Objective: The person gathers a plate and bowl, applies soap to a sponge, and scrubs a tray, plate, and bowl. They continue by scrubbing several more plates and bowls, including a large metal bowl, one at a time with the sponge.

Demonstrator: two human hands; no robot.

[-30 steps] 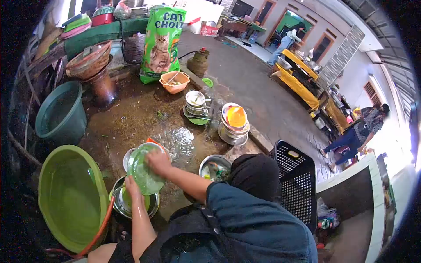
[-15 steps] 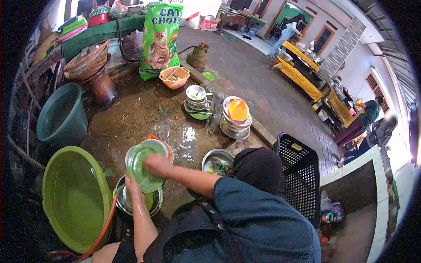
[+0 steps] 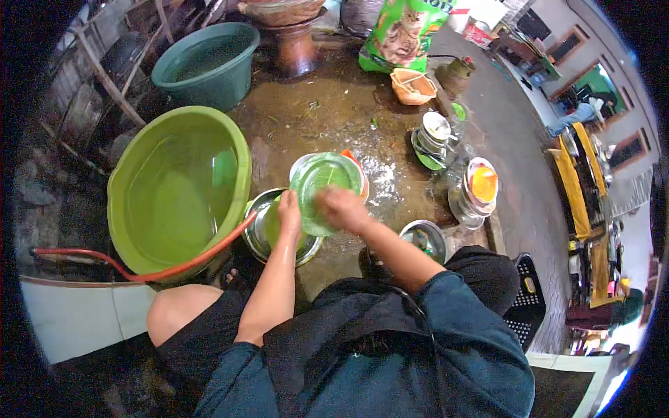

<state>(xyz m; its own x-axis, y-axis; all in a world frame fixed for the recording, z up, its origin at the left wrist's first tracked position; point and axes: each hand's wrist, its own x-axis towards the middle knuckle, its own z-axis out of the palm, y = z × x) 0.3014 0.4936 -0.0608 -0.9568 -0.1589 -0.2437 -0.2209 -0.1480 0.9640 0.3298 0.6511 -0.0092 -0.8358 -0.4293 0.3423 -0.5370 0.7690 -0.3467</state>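
A translucent green plate [image 3: 327, 171] is tilted in front of me, above the wet floor. My left hand [image 3: 289, 213] grips it by its near left edge. Curled against the plate's face is my right hand [image 3: 343, 209], blurred by motion; whatever its fingers hold is hidden. Below my left hand stands a metal pot [image 3: 256, 240] with something green in it. Just behind the plate, a pale dish [image 3: 364, 182] and an orange edge show. A metal bowl [image 3: 435, 240] with small items inside sits by my right knee.
At left are a large green tub [image 3: 120, 209] of water, an orange hose [image 3: 202, 256] and a dark green bucket [image 3: 202, 73]. Stacked dishes [image 3: 433, 143], more dishes [image 3: 481, 191], an orange basket [image 3: 411, 89] and a cat food bag [image 3: 404, 42] stand ahead. A black crate [image 3: 523, 306] is at right.
The view has swung left and downward, so the scene sits further right. My left hand still holds the plate, and my right hand has shifted toward the plate's lower right.
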